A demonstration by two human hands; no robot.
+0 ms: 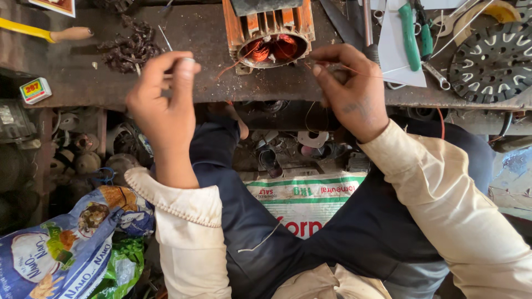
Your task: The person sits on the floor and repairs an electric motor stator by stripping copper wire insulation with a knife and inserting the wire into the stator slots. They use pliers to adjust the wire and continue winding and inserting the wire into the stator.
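An orange motor stator (270, 33) with copper windings inside lies on the dark workbench (94, 83), its open end facing me. My right hand (349, 88) is just right of that opening, fingers pinched on a thin copper wire (363, 73) that runs off to the right. My left hand (163, 105) is raised left of the stator, thumb and fingers pinched together on something small and pale, too small to identify. Cream sleeves cover both forearms.
A tangle of dark scrap wire (130, 50) lies at the bench's left, green-handled pliers (413, 36) and a slotted round metal plate (493, 61) at the right. A yellow-handled tool (41, 32) and a small box (34, 89) sit far left. Printed sacks (66, 243) lie below.
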